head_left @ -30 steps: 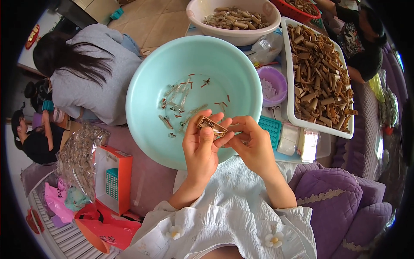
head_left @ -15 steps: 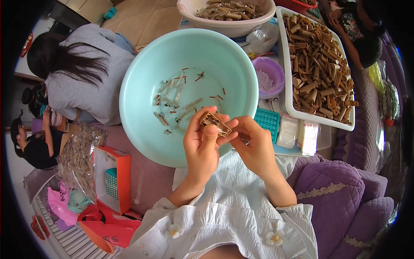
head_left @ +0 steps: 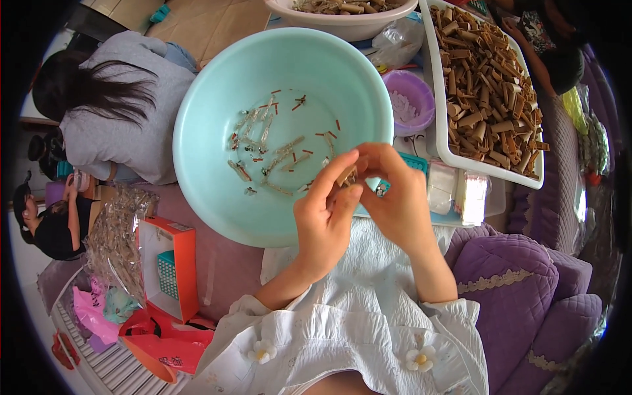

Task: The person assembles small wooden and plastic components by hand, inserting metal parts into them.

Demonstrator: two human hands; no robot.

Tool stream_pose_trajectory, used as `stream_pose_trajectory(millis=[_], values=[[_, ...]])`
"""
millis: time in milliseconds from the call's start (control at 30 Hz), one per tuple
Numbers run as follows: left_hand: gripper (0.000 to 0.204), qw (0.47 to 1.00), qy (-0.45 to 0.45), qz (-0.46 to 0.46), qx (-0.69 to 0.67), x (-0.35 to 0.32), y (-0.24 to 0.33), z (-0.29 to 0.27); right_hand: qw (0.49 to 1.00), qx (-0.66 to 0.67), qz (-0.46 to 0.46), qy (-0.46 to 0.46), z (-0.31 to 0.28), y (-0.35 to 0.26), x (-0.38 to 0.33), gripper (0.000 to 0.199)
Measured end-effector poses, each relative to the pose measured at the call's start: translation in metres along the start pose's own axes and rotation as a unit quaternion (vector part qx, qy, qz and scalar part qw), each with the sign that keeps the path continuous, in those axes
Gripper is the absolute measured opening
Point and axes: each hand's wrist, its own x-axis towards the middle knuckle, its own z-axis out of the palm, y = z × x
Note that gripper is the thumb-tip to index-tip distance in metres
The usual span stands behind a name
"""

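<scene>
Both my hands meet over the near rim of a large mint-green basin. My left hand and my right hand pinch one small tan rolled piece between their fingertips. Inside the basin lie several small clear wrapped pieces and tiny red bits. A white tray full of tan rolled pieces stands to the right of the basin.
A white bowl with more tan pieces sits behind the basin, a small purple bowl beside it. An orange box and a clear bag lie left. A person in grey crouches at left. Purple cushions at right.
My hands have closed in tighter around the tan piece, which now stands more hidden between my fingers. The camera view has shifted so that the basin sits higher and nearer.
</scene>
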Motion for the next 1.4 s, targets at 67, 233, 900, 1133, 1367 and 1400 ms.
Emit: stream_pose_trajectory(millis=[67,233,900,1133,1367,1400], values=[[0.031,1.0,0.0,0.015,-0.012,0.012,0.002,0.006,1.0,-0.016,-0.004,-0.003,-0.005,0.001,0.009,0.027],[0.037,0.983,-0.038,-0.051,-0.17,0.024,0.005,0.002,0.999,0.032,-0.021,0.035,-0.021,0.03,0.007,0.024],[0.043,0.926,-0.111,-0.273,-0.235,0.013,-0.009,-0.031,0.981,-0.142,-0.008,0.13,-0.02,0.09,-0.055,0.018],[0.041,0.922,-0.176,-0.244,-0.244,0.007,-0.007,-0.03,0.944,-0.098,-0.289,0.126,0.006,0.032,-0.02,0.028],[0.036,0.935,-0.162,-0.254,-0.188,0.009,-0.006,-0.027,0.916,-0.167,-0.352,0.097,0.007,0.041,-0.019,0.026],[0.035,0.935,-0.161,-0.259,-0.184,0.008,-0.006,-0.027,0.922,-0.16,-0.34,0.094,0.007,0.041,-0.02,0.026]])
